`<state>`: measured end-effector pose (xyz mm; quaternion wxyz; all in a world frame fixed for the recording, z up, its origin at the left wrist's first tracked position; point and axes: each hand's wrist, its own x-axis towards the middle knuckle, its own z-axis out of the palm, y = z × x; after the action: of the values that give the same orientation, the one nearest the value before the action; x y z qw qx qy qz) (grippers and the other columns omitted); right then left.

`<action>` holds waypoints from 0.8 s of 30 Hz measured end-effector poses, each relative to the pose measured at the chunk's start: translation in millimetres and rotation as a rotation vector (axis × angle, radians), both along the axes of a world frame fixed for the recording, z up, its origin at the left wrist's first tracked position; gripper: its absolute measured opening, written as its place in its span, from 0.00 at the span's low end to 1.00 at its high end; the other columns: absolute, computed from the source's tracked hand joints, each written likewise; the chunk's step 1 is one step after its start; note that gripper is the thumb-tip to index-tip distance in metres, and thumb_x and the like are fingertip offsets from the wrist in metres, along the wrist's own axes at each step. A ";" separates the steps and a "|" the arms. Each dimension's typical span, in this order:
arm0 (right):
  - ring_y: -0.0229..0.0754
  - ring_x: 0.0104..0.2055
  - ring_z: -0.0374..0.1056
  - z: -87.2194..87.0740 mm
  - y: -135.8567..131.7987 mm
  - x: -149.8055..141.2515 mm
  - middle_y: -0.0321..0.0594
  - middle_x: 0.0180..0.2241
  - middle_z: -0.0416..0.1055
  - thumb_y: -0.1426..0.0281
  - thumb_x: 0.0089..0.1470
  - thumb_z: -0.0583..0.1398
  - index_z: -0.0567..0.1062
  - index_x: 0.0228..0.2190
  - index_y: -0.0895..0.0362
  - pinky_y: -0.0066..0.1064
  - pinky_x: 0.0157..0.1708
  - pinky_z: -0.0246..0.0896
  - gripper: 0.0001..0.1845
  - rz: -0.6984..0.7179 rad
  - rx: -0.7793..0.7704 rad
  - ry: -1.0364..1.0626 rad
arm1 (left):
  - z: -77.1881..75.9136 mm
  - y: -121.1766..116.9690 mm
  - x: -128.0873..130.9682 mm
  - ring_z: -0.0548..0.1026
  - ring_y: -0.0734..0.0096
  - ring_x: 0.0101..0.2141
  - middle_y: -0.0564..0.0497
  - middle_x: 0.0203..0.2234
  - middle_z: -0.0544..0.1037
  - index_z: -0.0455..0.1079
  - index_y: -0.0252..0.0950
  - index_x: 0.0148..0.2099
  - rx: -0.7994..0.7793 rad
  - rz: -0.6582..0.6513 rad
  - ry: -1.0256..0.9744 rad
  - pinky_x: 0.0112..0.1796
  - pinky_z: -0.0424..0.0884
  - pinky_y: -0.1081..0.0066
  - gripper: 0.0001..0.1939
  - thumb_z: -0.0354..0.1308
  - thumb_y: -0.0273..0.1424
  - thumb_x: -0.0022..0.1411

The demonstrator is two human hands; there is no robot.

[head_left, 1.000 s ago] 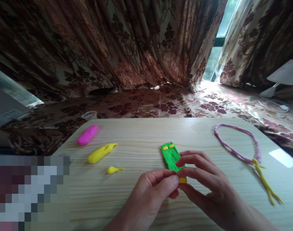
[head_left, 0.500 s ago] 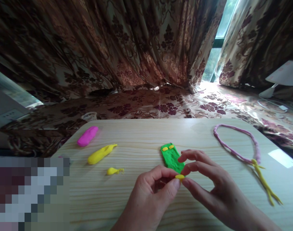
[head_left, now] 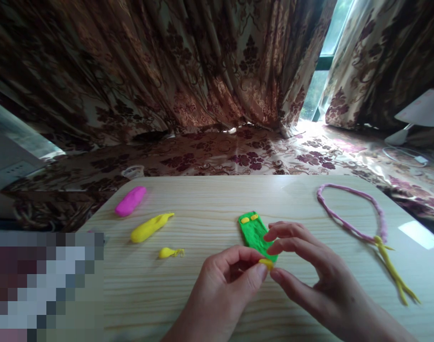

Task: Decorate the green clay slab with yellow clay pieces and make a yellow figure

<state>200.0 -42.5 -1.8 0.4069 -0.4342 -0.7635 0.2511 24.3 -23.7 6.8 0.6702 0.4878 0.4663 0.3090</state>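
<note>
Between the thumb and index finger of my left hand (head_left: 231,282) is a small flat yellow piece of modelling clay (head_left: 265,263). My right hand (head_left: 309,266) is beside it with thumb and fingers spread apart; its thumb tip is right at the piece's edge, and whether they touch I cannot tell. Just beyond the hands lies a flat green clay rectangle (head_left: 255,235), bearing two small yellow bits at its far end. My right fingertips overlap its right edge, and its near end is partly hidden.
On the table (head_left: 202,199), to the left, lie a pink clay lump (head_left: 130,201), a long yellow clay lump (head_left: 150,228) and a small yellow clay piece (head_left: 168,253). At right is a pink clay loop (head_left: 340,221) with a forked yellow strand (head_left: 391,268). A lamp (head_left: 421,109) stands behind.
My right index finger has lifted slightly away from the yellow piece, which now tilts in my left fingers. The things on the table have stayed in place.
</note>
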 end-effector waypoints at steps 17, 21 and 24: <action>0.43 0.54 0.57 -1.2 3.6 -2.5 0.41 0.48 0.63 0.78 0.51 0.59 0.68 0.45 0.52 0.34 0.52 0.58 0.19 0.078 0.038 -0.048 | 9.1 -2.8 1.4 0.69 0.69 0.32 0.51 0.28 0.76 0.76 0.35 0.37 -0.142 0.028 -0.042 0.37 0.63 0.70 0.10 0.59 0.33 0.53; 0.42 0.55 0.56 0.1 1.4 -1.9 0.40 0.49 0.62 0.78 0.52 0.59 0.69 0.43 0.51 0.33 0.53 0.57 0.17 0.096 0.000 -0.078 | 12.5 -3.9 1.8 0.69 0.69 0.34 0.52 0.29 0.76 0.76 0.36 0.37 -0.158 -0.013 -0.076 0.37 0.62 0.71 0.08 0.59 0.30 0.53; 0.42 0.55 0.56 -1.7 0.9 -1.9 0.40 0.49 0.62 0.79 0.51 0.58 0.66 0.48 0.51 0.34 0.53 0.57 0.22 0.097 0.035 -0.067 | 10.5 -4.8 1.9 0.69 0.70 0.34 0.51 0.30 0.76 0.76 0.36 0.37 -0.178 0.012 -0.098 0.38 0.63 0.70 0.08 0.58 0.29 0.54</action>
<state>198.0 -41.6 -3.5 0.3758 -0.3977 -0.8011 0.2427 26.2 -28.6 17.3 0.7310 0.4079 0.4615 0.2939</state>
